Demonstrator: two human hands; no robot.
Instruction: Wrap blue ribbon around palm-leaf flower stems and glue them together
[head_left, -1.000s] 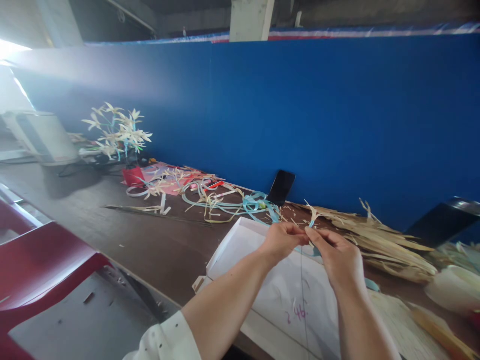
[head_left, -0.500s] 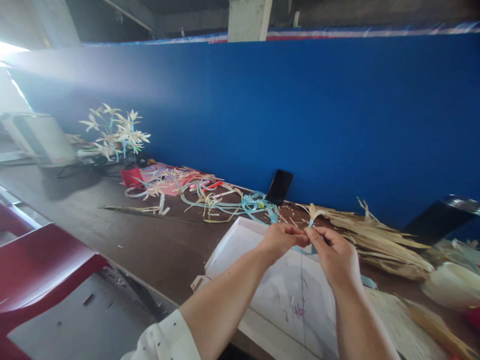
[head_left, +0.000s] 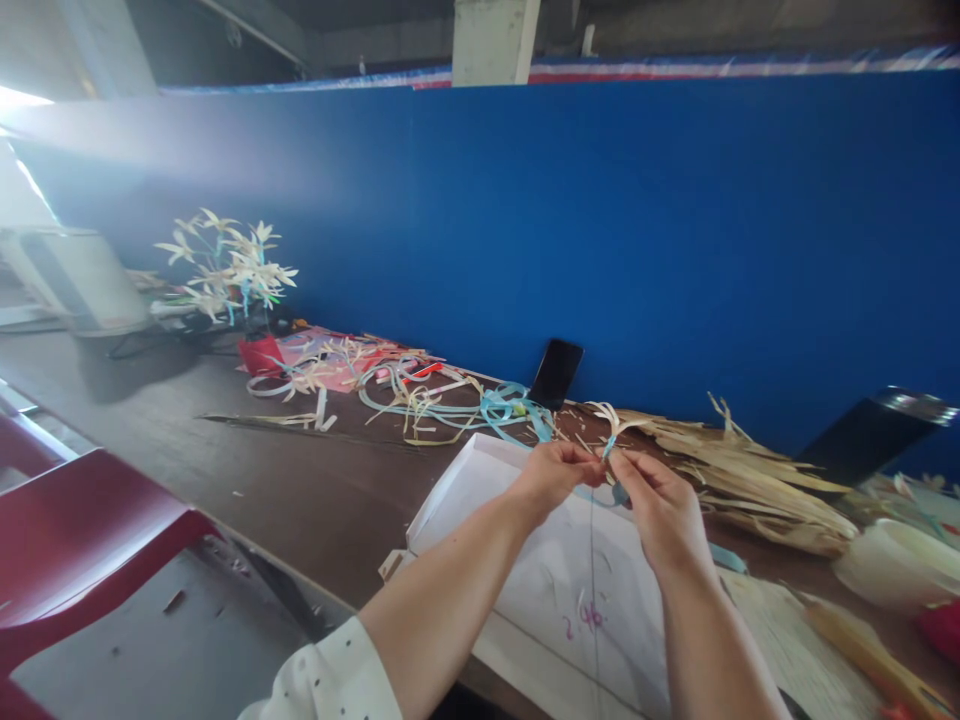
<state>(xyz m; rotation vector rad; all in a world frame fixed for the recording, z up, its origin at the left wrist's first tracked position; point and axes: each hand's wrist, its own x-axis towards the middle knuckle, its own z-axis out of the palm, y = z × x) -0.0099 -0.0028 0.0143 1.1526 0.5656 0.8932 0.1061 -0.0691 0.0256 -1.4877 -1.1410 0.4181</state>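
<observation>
Over a white cardboard box lid (head_left: 517,560), both my hands meet at a small pale flower of dried husk (head_left: 609,418). Blue tape (head_left: 610,446) is wrapped around its base, and a thin dark stem wire (head_left: 593,560) hangs straight down below my fingers. My left hand (head_left: 559,478) pinches at the stem just under the petals. From the other side, my right hand (head_left: 660,495) has thumb and fingers closed on the taped base. A dull blue piece (head_left: 619,494) shows below the right fingers. My fingertips partly cover the stem.
A phone (head_left: 556,373) leans on the blue partition (head_left: 660,230). Behind my right hand lie dried husks (head_left: 757,480); a white tape roll (head_left: 896,565) sits far right. Blue ribbon (head_left: 504,402), scraps and a red pot (head_left: 260,355) of finished flowers stand left. Red chair (head_left: 97,540) at left front.
The flower has tilted and its taped base shows more between my fingers. Both hands have shifted slightly left in view, along with a small camera movement.
</observation>
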